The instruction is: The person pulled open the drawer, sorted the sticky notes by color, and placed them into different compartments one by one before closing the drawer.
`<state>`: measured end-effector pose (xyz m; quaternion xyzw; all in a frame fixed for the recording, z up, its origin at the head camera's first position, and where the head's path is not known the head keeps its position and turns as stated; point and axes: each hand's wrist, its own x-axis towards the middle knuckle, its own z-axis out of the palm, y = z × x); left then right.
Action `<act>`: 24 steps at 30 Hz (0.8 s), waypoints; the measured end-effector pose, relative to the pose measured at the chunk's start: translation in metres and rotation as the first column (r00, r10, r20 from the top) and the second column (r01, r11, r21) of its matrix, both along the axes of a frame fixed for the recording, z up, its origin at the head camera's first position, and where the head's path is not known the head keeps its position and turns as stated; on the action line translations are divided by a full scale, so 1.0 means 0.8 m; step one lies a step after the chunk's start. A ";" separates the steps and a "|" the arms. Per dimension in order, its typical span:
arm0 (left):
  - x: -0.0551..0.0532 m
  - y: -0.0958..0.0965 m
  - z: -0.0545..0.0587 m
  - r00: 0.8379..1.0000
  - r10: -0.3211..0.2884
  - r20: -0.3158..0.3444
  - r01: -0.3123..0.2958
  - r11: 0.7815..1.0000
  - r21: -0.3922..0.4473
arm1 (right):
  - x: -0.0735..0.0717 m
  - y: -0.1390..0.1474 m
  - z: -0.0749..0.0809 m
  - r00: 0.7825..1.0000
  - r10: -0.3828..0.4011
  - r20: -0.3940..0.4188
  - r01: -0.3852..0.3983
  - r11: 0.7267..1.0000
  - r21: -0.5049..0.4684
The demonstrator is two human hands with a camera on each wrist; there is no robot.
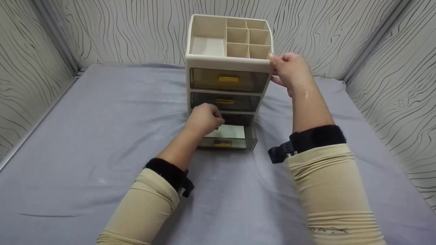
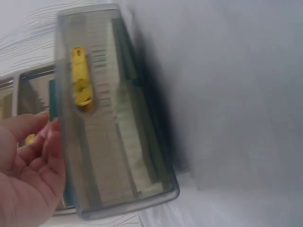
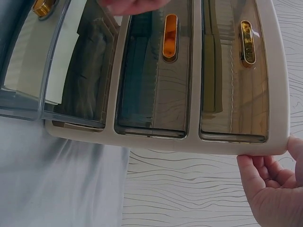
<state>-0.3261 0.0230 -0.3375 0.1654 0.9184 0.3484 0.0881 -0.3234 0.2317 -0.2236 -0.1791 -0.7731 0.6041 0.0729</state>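
A cream drawer organizer (image 1: 230, 61) stands with its bottom drawer (image 1: 251, 141) pulled out. In that clear smoky drawer lies a pale sheet-like stack (image 1: 235, 132), partly covered by the left hand in the head view. The left hand (image 1: 204, 119) hovers over the drawer's left side, fingers curled and thumb near the index fingertip, with nothing seen between them. At the upper right front corner, the right hand (image 1: 289, 71) grips the organizer's frame, its thumb on the edge and fingers along the side. The left wrist view shows the drawer front with its yellow handle (image 2: 81, 80).
Two upper drawers, the top drawer (image 1: 228, 80) and the middle drawer (image 3: 156, 80), are closed and have gold handles. Divided compartments (image 1: 238, 37) form the organizer's top. A grey cloth (image 1: 102, 136) covers the table, with patterned wall panels (image 1: 136, 30) around it.
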 end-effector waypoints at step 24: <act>0.041 -0.047 -0.033 0.903 -0.047 0.427 -0.101 0.943 0.317 | 0.002 -0.001 0.000 1.000 -0.014 0.002 0.014 1.000 0.018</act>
